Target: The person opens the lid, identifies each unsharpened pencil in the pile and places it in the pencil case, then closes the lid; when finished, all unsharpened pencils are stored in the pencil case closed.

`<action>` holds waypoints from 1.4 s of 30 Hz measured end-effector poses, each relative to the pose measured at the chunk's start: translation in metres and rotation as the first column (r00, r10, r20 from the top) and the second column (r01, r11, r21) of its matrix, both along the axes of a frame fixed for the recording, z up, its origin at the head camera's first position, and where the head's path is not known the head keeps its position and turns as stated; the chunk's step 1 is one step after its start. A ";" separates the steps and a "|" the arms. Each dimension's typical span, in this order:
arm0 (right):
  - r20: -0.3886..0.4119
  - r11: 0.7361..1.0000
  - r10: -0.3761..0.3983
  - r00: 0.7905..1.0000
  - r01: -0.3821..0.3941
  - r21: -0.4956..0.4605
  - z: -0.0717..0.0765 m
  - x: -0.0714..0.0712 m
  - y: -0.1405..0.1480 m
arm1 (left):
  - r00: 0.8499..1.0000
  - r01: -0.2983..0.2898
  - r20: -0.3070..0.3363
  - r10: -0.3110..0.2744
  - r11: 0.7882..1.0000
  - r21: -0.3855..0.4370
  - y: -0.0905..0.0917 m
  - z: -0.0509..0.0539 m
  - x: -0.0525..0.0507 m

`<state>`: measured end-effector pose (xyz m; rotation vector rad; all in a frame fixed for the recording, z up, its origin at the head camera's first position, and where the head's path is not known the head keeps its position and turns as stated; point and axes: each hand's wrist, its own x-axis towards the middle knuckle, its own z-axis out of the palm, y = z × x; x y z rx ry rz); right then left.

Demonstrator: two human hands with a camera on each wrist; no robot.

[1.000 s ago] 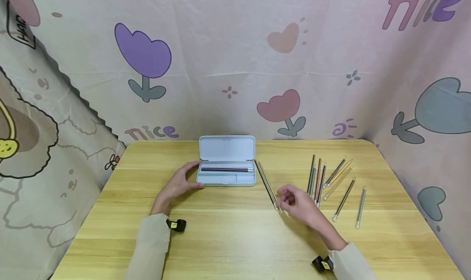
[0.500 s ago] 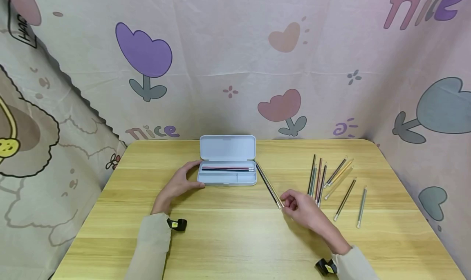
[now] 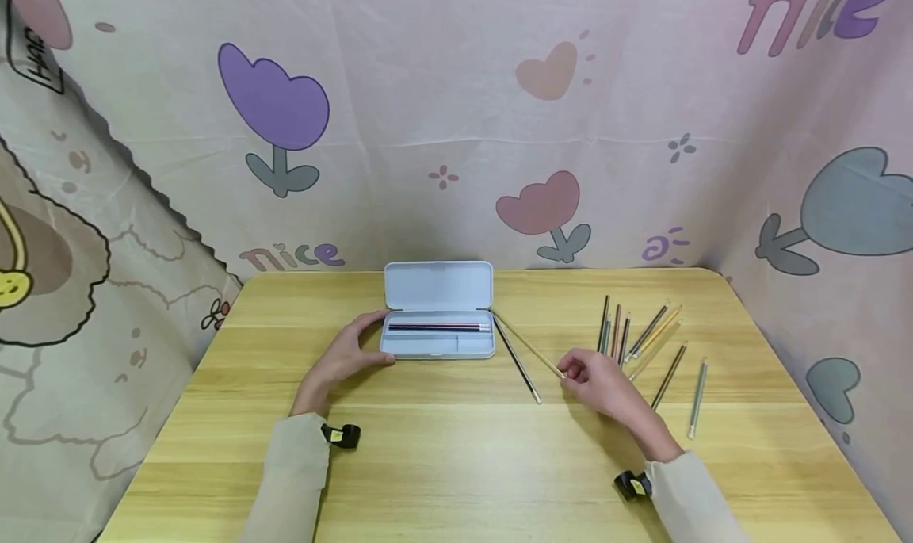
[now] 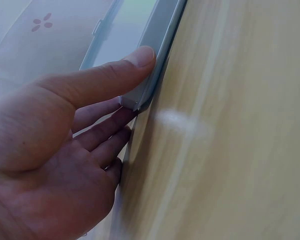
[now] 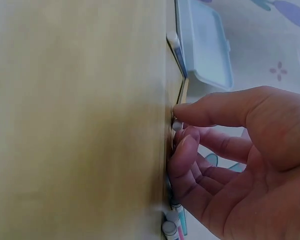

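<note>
1. Head view: the right hand (image 3: 602,384) pinches a yellow pencil (image 3: 528,343) close to its eraser end, the other end slanting toward the case's right side.
2. Across the table (image 3: 442,472), the left hand (image 3: 349,357) grips the left end of a pale blue pencil case (image 3: 438,287), thumb at the front corner, fingers at the back.
3. Handling so slim a pencil well likely calls for a firm pinch, a level lift clear of its neighbour, and a braced case.
4. Beside the case's right edge lies a dark pencil (image 3: 517,359); stored pencils (image 3: 435,328) fill part of the rear compartment, and loose pencils (image 3: 697,396) fan out beyond the right hand.
5. Behind, the printed backdrop (image 3: 399,131) reads "nice" twice; black lettering (image 3: 37,55) at left is only partly visible. Wrist-camera labels (image 3: 338,436) are too small to read, and no pencil brand is legible.
</note>
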<state>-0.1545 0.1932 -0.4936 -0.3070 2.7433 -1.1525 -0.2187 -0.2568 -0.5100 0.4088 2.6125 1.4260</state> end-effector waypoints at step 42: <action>-0.056 0.817 -0.342 0.938 0.268 -0.511 0.002 -0.019 0.029 | 1.000 -0.010 0.009 0.010 1.000 0.001 -0.002 -0.003 -0.001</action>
